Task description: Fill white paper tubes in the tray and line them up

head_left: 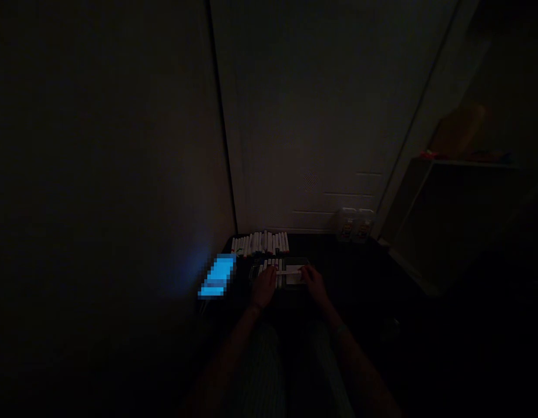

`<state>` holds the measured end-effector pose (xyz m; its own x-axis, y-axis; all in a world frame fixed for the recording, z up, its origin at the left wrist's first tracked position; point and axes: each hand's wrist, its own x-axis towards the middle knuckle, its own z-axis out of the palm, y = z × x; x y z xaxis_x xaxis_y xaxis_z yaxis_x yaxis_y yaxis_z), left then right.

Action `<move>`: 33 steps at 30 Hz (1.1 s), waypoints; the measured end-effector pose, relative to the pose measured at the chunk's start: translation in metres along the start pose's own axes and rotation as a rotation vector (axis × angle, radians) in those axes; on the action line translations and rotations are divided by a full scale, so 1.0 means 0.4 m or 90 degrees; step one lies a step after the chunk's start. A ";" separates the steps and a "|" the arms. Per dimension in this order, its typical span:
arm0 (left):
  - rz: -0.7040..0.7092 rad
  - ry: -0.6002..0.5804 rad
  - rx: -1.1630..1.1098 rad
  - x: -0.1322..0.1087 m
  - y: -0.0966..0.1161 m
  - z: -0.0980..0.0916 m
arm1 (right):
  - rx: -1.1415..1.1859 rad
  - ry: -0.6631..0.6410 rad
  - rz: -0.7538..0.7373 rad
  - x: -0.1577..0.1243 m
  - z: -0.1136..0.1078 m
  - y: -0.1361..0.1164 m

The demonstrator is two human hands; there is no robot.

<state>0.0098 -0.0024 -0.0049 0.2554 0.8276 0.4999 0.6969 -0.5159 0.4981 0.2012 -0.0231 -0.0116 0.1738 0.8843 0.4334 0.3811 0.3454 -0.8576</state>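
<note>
Dk case (296,262): wht mkrs (269,263) in L half, wht panel (293,278) R

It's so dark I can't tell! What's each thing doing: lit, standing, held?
Left hand, pinching the white marker
Right hand, pinching its other end
White marker, held crosswise; cap unclear
Blue screen, lit
Back markers, lined up side by side
Nearer markers, side by side, partly hidden
Two clear containers, standing upright

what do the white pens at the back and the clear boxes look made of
Pens: probably plastic, judging by their straight white bodies; the dim light leaves the finish open.
Boxes: likely clear, glossy plastic, as they look see-through with pale, light-catching edges.
</note>
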 end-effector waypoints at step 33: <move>-0.010 -0.010 -0.036 -0.002 0.010 -0.013 | 0.019 0.003 0.002 0.001 -0.002 -0.001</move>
<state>0.0086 -0.0064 0.0004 0.2560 0.8386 0.4808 0.6625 -0.5144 0.5445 0.2020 -0.0230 -0.0110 0.1793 0.8836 0.4325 0.3533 0.3525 -0.8666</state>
